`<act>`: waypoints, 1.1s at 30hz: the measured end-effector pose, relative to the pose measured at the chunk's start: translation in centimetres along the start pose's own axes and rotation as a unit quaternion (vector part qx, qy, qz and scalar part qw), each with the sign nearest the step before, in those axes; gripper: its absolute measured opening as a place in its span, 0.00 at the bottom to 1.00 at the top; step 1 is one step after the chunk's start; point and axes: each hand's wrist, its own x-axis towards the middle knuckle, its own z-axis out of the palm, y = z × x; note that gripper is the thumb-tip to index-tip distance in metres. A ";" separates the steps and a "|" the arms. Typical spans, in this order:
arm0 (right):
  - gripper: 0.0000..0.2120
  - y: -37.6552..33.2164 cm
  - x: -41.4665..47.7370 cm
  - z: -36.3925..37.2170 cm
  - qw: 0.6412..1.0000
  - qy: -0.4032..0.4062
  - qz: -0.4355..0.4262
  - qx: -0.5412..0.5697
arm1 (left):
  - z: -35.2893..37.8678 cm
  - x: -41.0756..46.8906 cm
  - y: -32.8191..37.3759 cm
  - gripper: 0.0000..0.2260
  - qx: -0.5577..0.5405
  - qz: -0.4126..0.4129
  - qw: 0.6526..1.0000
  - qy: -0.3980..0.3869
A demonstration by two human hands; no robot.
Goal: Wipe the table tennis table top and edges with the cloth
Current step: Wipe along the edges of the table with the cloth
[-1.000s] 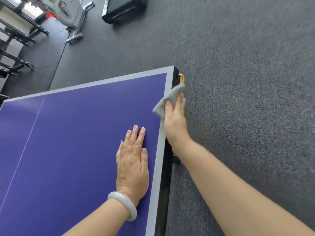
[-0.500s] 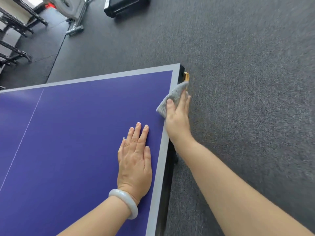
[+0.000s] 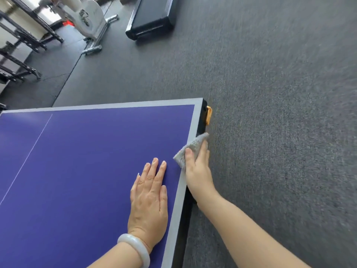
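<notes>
The table tennis table [image 3: 87, 151] has a purple top with a grey border and a black side edge. My right hand [image 3: 199, 171] grips a small grey cloth [image 3: 190, 149] over the table's right edge, thumb on top, fingers down the side. The cloth lies a short way below the far right corner, where an orange corner piece [image 3: 208, 115] sticks out. My left hand [image 3: 149, 198] rests flat on the top just inside the right border, fingers straight, a pale bangle on the wrist.
Grey carpet [image 3: 280, 132] covers the floor right of the table and beyond it. A black flat case [image 3: 152, 18] lies on the floor at the back. A white exercise machine [image 3: 87, 18] and black metal racks [image 3: 21, 45] stand at the far left.
My right hand has slid the cloth back along the right edge, away from the far corner, so the orange corner piece is now uncovered. The left hand has stayed flat on the top.
</notes>
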 end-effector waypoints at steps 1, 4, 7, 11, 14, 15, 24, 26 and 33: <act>0.33 -0.3 1.0 -0.1 1.000 0.001 0.006 0.006 | -0.1 0.1 0.0 0.24 -0.001 -0.002 1.000 0.002; 0.32 -3.3 6.0 -0.6 0.999 0.036 0.013 0.018 | -0.1 0.2 0.0 0.24 -0.003 0.001 1.000 0.004; 0.32 -4.7 8.0 -0.7 0.998 0.050 0.004 0.039 | -0.1 0.2 -0.1 0.24 -0.006 0.001 1.000 0.004; 0.33 -0.9 2.2 -0.4 0.998 -0.001 -0.012 0.060 | -0.1 0.1 0.0 0.24 -0.007 0.001 1.000 0.004; 0.33 1.6 -2.3 -0.1 0.997 -0.034 -0.019 0.071 | -0.1 0.1 0.0 0.24 -0.003 0.000 1.000 0.004; 0.33 1.6 -2.3 -0.2 0.996 -0.038 -0.013 0.077 | -0.1 0.1 0.0 0.24 -0.003 -0.001 1.000 0.005; 0.32 -1.2 3.6 -0.5 0.995 -0.007 0.025 0.101 | -0.1 0.1 0.0 0.24 0.000 -0.001 1.000 0.005; 0.34 1.1 -0.9 0.0 0.997 -0.011 0.036 0.072 | -0.2 0.2 0.1 0.24 -0.001 0.002 1.000 0.007; 0.34 0.5 2.0 0.2 0.999 0.003 0.042 0.032 | -0.1 0.2 0.1 0.24 -0.007 0.002 1.000 0.007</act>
